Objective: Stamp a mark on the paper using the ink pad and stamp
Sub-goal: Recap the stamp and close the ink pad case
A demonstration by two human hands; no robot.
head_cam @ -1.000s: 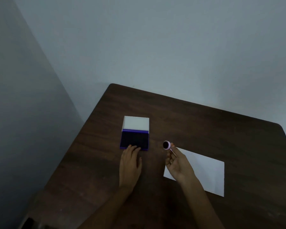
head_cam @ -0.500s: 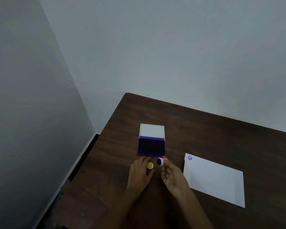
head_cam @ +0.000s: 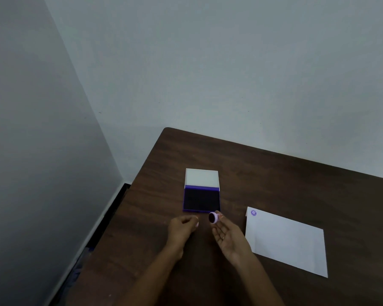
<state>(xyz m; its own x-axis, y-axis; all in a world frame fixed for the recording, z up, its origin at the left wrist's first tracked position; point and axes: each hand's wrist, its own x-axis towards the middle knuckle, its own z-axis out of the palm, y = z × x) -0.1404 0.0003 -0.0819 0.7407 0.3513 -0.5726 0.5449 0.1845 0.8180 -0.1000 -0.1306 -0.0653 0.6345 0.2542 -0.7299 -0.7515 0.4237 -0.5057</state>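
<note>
An open purple ink pad (head_cam: 201, 200) lies on the dark wooden table (head_cam: 274, 177), its white lid (head_cam: 201, 177) folded back. My right hand (head_cam: 229, 236) pinches a small pink round stamp (head_cam: 213, 217) just in front of the pad, dark inked face turned left. My left hand (head_cam: 181, 226) is curled beside it, its fingers closed on a small pink cap (head_cam: 196, 224). The two hands are a little apart. White paper (head_cam: 285, 241) lies to the right, with a round purple mark (head_cam: 253, 213) at its far left corner.
The table stands in a room corner, with grey walls (head_cam: 208, 74) behind and to the left. A strip of floor with a dark skirting (head_cam: 111, 208) runs along the table's left edge.
My right hand has carried the stamp left from the paper's corner to in front of the pad, uncovering a purple mark. My left hand has curled shut around the small cap.
</note>
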